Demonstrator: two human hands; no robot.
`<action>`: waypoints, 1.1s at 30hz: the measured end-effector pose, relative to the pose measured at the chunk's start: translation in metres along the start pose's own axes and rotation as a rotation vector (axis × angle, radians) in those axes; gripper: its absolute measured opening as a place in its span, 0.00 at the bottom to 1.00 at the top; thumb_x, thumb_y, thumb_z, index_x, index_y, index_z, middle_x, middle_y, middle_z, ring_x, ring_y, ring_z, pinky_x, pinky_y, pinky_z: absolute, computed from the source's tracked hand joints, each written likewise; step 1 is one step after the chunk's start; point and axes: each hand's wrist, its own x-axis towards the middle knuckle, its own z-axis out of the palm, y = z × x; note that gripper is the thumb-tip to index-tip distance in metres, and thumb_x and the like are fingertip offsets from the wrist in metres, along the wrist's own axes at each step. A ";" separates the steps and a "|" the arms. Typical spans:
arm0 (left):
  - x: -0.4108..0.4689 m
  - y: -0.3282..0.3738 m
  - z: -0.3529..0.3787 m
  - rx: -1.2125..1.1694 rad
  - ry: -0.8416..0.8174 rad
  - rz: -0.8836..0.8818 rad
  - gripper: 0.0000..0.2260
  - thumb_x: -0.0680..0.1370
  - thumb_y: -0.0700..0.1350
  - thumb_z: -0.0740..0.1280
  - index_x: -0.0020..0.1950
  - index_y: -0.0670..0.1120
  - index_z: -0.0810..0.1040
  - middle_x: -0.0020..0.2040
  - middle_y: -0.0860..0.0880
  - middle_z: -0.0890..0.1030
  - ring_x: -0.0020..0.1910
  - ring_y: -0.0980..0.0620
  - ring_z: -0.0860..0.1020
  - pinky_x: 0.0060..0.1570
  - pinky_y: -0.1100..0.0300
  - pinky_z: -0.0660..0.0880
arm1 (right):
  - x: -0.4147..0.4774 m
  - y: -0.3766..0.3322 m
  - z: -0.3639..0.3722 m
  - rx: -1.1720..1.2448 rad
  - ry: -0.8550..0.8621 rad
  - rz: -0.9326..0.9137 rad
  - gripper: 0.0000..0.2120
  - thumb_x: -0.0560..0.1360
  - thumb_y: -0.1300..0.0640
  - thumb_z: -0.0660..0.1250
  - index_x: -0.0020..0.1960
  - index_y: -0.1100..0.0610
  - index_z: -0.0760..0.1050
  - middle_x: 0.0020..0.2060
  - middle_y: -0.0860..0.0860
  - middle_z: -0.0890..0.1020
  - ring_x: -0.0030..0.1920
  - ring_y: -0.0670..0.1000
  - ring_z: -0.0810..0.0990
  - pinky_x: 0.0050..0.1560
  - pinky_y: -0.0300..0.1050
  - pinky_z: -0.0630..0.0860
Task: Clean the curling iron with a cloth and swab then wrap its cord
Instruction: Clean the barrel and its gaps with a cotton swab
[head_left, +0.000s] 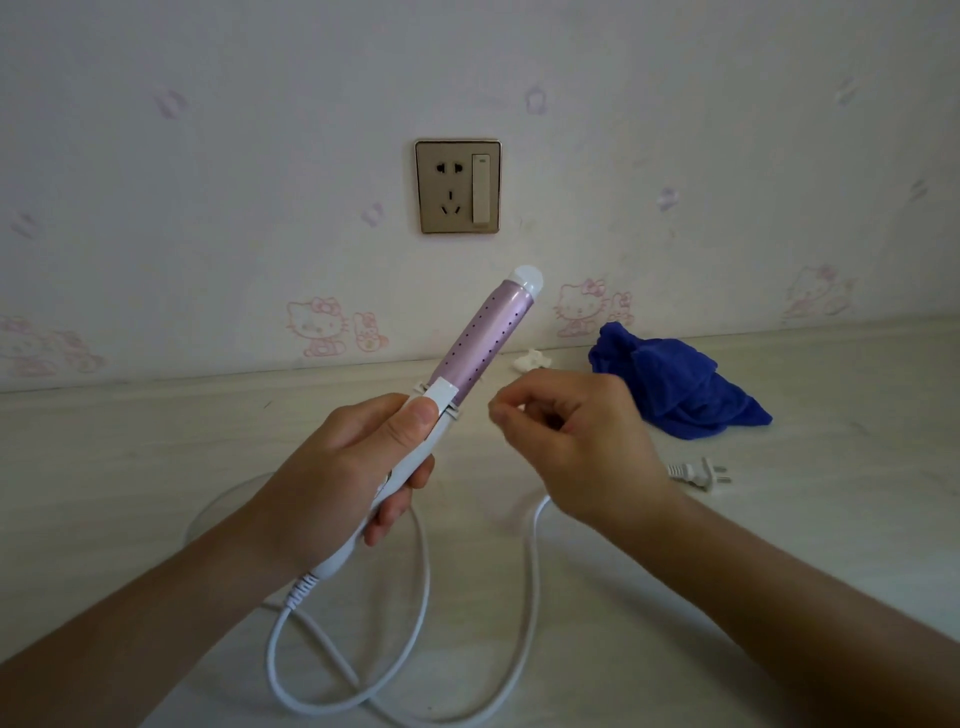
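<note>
Two hands, left hand (332, 467) clamped round curling iron (483, 338), right hand (582, 441) fingertips pinched together, blue cloth (675, 384) behind

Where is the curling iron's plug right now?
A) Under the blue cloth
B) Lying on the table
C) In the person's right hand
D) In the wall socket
B: the plug lies bare on the table, beside the right hand, while the wall socket is empty and the left hand grips the curling iron.

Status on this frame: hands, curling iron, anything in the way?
Left hand grips curling iron handle, barrel up. Right hand curled beside it; contents unclear. Cord loose, plug lying unplugged. Blue cloth set aside, nothing obstructing.
</note>
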 end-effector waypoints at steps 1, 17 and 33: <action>0.000 0.001 0.000 0.011 0.000 0.001 0.32 0.73 0.63 0.66 0.53 0.33 0.74 0.36 0.44 0.77 0.24 0.51 0.68 0.22 0.60 0.66 | -0.003 -0.001 0.003 -0.005 -0.030 -0.013 0.05 0.78 0.63 0.72 0.44 0.58 0.85 0.25 0.40 0.75 0.26 0.43 0.73 0.30 0.31 0.68; 0.006 -0.009 -0.005 -0.058 0.003 -0.024 0.33 0.73 0.63 0.67 0.54 0.31 0.73 0.34 0.45 0.76 0.22 0.51 0.68 0.22 0.62 0.65 | 0.005 0.003 -0.007 0.195 0.144 0.108 0.07 0.78 0.60 0.73 0.42 0.52 0.85 0.24 0.44 0.75 0.25 0.42 0.69 0.30 0.34 0.68; 0.008 -0.004 -0.026 -0.942 -0.400 -0.189 0.27 0.83 0.63 0.53 0.61 0.40 0.74 0.35 0.45 0.72 0.22 0.55 0.67 0.22 0.63 0.67 | 0.006 0.004 -0.008 0.215 0.122 0.167 0.07 0.78 0.59 0.73 0.43 0.51 0.85 0.24 0.39 0.76 0.26 0.41 0.72 0.30 0.31 0.68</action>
